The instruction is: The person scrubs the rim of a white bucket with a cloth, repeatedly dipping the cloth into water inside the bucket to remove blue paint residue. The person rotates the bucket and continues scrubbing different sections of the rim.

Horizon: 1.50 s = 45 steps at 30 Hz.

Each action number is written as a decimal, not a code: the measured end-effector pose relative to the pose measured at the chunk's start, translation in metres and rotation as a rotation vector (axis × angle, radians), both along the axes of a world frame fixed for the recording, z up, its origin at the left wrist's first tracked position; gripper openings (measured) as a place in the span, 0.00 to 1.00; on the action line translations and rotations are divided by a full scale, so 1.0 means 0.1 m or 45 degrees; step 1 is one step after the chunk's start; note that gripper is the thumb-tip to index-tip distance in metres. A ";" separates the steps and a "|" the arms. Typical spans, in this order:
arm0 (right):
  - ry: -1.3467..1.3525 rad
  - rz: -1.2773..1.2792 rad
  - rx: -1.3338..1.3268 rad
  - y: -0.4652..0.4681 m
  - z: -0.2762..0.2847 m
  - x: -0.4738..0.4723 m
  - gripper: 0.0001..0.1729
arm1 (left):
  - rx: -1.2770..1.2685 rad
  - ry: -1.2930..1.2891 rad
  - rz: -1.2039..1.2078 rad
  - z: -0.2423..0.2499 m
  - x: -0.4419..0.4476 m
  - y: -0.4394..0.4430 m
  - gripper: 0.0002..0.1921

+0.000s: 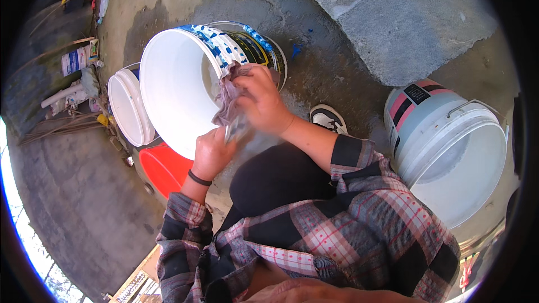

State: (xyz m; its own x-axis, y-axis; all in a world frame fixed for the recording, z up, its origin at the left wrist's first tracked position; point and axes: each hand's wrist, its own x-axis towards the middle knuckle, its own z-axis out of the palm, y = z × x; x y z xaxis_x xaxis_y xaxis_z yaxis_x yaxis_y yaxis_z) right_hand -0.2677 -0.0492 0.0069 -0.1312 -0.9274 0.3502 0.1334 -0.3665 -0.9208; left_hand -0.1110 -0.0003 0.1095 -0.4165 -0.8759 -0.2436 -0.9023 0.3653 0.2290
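Observation:
A large white plastic bucket [179,88] lies tilted in front of me, its mouth towards the left and blue-and-white patterning on its outside. My right hand [263,99] grips a crumpled greyish-purple cloth [229,99] at the near side of the bucket's rim. Close below it, my left hand [214,151] is curled around a clear, shiny object [236,128]. Motion blur and the fingers hide what that object is. Part of the bucket's printed side is covered by my right hand.
A white bucket with pink and black stripes [438,134] lies tipped at right, beside a concrete slab [404,21]. Another white-lidded bucket [130,107] and a red plastic basin [164,166] are at left. My shoe [328,118] rests on wet concrete floor [332,63].

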 end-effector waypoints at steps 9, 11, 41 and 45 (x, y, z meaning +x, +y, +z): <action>0.493 0.599 0.210 -1.78 0.07 0.68 0.19 | 0.250 -0.166 -0.161 0.12 0.48 0.33 0.16; 0.241 0.708 0.192 -1.85 0.07 0.81 0.21 | 0.321 -0.199 -0.193 0.15 0.58 0.38 0.16; 0.431 0.759 0.222 -1.77 0.24 0.71 0.18 | 0.304 0.239 0.784 0.08 -0.43 0.02 0.29; 0.331 0.462 0.166 -1.39 0.14 0.64 0.18 | 0.278 0.228 0.854 0.07 -0.46 -0.08 0.27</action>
